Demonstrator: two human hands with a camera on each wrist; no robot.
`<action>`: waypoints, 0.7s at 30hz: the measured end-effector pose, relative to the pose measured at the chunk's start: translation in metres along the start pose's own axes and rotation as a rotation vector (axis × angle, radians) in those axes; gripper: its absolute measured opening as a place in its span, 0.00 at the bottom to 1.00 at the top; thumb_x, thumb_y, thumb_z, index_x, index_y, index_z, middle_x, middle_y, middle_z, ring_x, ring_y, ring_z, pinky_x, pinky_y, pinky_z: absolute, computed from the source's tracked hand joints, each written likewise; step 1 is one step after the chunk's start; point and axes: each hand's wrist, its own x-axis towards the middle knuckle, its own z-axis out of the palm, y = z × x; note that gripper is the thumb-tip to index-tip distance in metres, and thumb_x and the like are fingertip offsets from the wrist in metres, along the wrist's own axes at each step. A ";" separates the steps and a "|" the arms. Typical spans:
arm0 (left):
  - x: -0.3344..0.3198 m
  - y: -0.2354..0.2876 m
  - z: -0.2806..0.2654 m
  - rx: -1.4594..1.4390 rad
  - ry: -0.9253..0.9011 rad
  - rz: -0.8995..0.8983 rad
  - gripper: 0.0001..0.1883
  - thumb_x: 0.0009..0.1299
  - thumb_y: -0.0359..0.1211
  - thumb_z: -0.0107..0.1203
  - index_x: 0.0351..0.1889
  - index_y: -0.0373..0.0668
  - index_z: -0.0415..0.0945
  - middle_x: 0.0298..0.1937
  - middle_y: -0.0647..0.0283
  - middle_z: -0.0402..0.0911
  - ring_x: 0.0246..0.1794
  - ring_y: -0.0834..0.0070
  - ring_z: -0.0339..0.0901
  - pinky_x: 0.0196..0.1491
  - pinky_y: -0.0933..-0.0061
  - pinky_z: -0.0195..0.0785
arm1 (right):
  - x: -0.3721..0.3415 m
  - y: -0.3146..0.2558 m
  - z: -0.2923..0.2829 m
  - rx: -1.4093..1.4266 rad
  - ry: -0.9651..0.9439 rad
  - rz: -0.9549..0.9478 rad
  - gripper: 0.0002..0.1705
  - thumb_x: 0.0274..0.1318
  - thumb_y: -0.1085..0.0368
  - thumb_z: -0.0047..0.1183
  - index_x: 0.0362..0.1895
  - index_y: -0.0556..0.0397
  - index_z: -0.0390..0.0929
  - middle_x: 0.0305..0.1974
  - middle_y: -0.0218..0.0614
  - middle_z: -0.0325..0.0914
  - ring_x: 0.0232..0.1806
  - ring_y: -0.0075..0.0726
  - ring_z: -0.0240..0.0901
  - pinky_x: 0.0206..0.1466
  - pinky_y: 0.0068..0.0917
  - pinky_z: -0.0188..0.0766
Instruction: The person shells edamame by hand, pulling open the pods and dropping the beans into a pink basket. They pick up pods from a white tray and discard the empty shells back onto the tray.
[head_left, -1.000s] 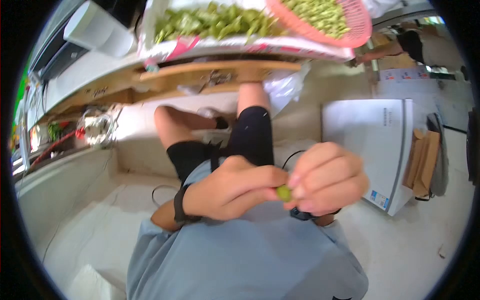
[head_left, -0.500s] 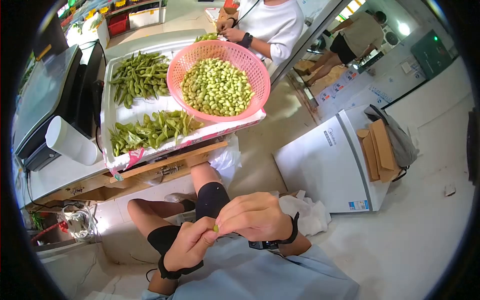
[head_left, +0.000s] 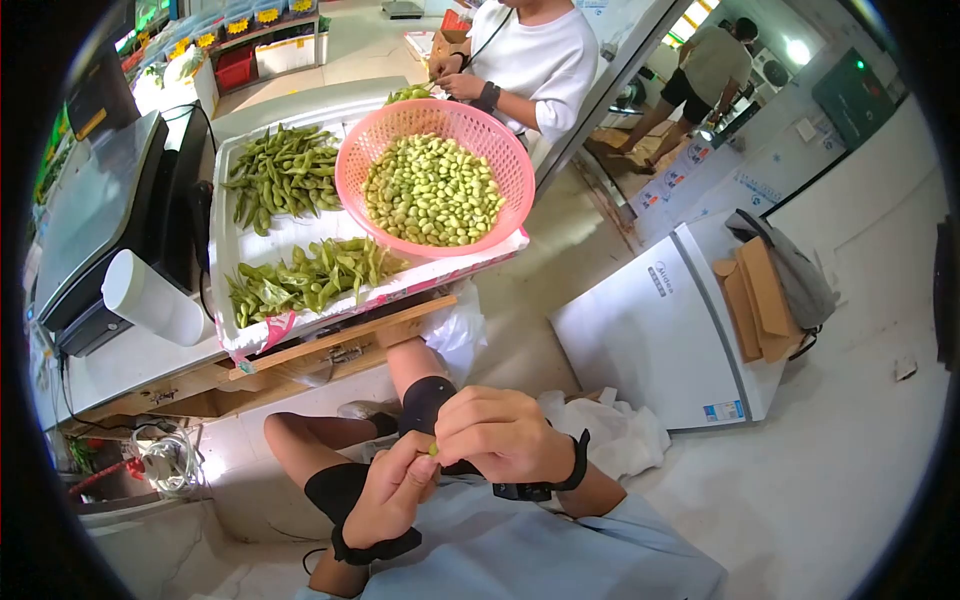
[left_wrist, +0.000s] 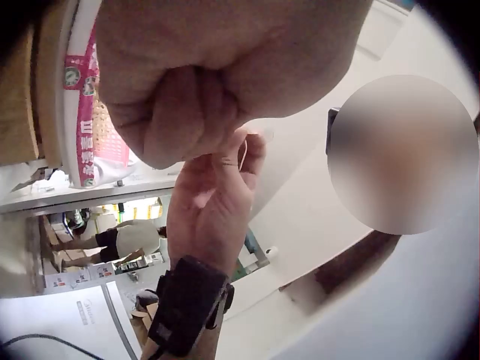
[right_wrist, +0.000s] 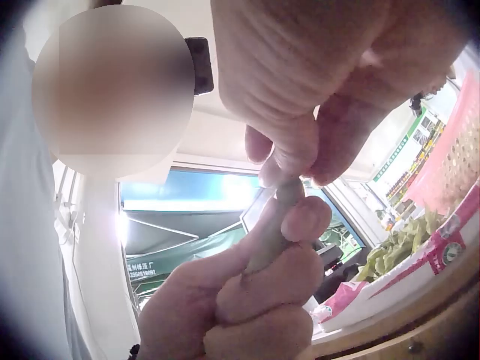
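A small green pod [head_left: 432,450] is held between both hands in front of the lap. My left hand [head_left: 392,490] pinches it between thumb and curled fingers; the right wrist view shows the pod [right_wrist: 271,236] along those fingers. My right hand [head_left: 505,432] pinches the pod's upper end, its fingertips against the left hand's. A pink basket [head_left: 520,170] of shelled green beans [head_left: 430,190] stands on a white foam tray [head_left: 225,215]. Whole pods [head_left: 285,175] lie at the tray's back left, and a second pile of pods [head_left: 310,280] lies at its front.
A white cup [head_left: 150,298] and a black machine [head_left: 110,230] stand left of the tray. A person in white [head_left: 540,60] sits behind the basket, handling pods. At the right are a white fridge [head_left: 660,330] and cardboard [head_left: 765,300]. White plastic bags [head_left: 610,435] lie below.
The head view has swung up from the lap, bringing the whole tray, the basket and the seated person into sight. Both hands still hold a green pod together.
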 end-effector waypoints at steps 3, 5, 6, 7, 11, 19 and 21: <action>0.000 0.000 0.000 0.072 0.012 0.014 0.12 0.81 0.37 0.41 0.43 0.37 0.69 0.19 0.68 0.67 0.17 0.82 0.61 0.23 0.78 0.55 | 0.000 0.002 0.002 0.013 0.000 0.013 0.14 0.44 0.81 0.56 0.35 0.51 0.76 0.37 0.33 0.76 0.39 0.44 0.75 0.43 0.35 0.74; 0.000 0.000 0.002 0.103 0.043 0.035 0.12 0.81 0.35 0.40 0.43 0.37 0.70 0.19 0.68 0.67 0.17 0.82 0.61 0.23 0.78 0.55 | -0.002 0.003 0.005 0.013 0.023 0.033 0.12 0.45 0.81 0.55 0.34 0.52 0.74 0.36 0.34 0.75 0.38 0.44 0.74 0.42 0.34 0.73; 0.001 0.000 0.004 0.117 0.059 0.043 0.11 0.81 0.35 0.40 0.43 0.37 0.70 0.19 0.68 0.67 0.17 0.82 0.62 0.23 0.78 0.55 | -0.003 0.005 0.008 0.010 0.048 0.046 0.12 0.46 0.82 0.55 0.32 0.52 0.72 0.36 0.35 0.75 0.37 0.43 0.74 0.41 0.34 0.73; 0.001 0.001 0.006 0.142 0.076 0.060 0.11 0.81 0.34 0.40 0.44 0.36 0.70 0.19 0.68 0.67 0.17 0.82 0.62 0.23 0.77 0.56 | -0.005 0.006 0.011 0.009 0.074 0.062 0.12 0.46 0.82 0.54 0.31 0.52 0.71 0.36 0.35 0.75 0.36 0.43 0.74 0.40 0.33 0.73; 0.004 0.003 0.010 0.160 0.131 0.115 0.10 0.80 0.31 0.39 0.47 0.35 0.70 0.19 0.67 0.67 0.17 0.81 0.62 0.24 0.77 0.56 | -0.015 0.013 0.022 -0.039 0.140 0.057 0.18 0.49 0.83 0.59 0.29 0.51 0.62 0.32 0.39 0.75 0.31 0.37 0.74 0.36 0.28 0.72; 0.005 -0.007 0.016 0.022 0.225 0.198 0.11 0.82 0.32 0.37 0.49 0.35 0.67 0.20 0.67 0.67 0.19 0.82 0.61 0.25 0.78 0.56 | -0.028 0.014 0.052 -0.113 0.395 -0.029 0.21 0.55 0.73 0.65 0.31 0.51 0.59 0.35 0.42 0.76 0.33 0.40 0.75 0.36 0.31 0.75; 0.005 -0.008 0.015 -0.004 0.250 0.206 0.11 0.82 0.34 0.37 0.49 0.35 0.67 0.21 0.68 0.66 0.19 0.83 0.60 0.24 0.79 0.55 | -0.027 0.013 0.054 -0.126 0.372 -0.047 0.21 0.54 0.74 0.65 0.32 0.51 0.59 0.35 0.42 0.76 0.33 0.40 0.76 0.36 0.31 0.75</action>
